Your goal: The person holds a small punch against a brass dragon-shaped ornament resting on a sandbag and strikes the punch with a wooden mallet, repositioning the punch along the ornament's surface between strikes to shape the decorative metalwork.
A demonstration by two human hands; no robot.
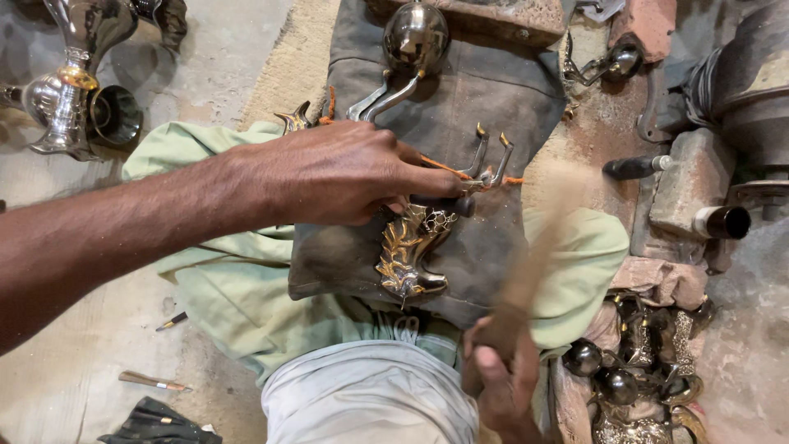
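Right hand [501,374]: fingers wrapped tight on a wooden mallet [534,247], motion-blurred. Left hand [345,174]: fingers together, pinching a thin tool [481,182] at their tips. Brass ornament [411,247] lies just below those fingertips on grey padding [485,90]. Beyond: shiny metal bulb [415,37].

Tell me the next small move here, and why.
Probably bring the blurred wooden mallet in the right hand down by the left hand: its fingertips pin a small tool against the gold-patterned metal piece lying on the grey pad.
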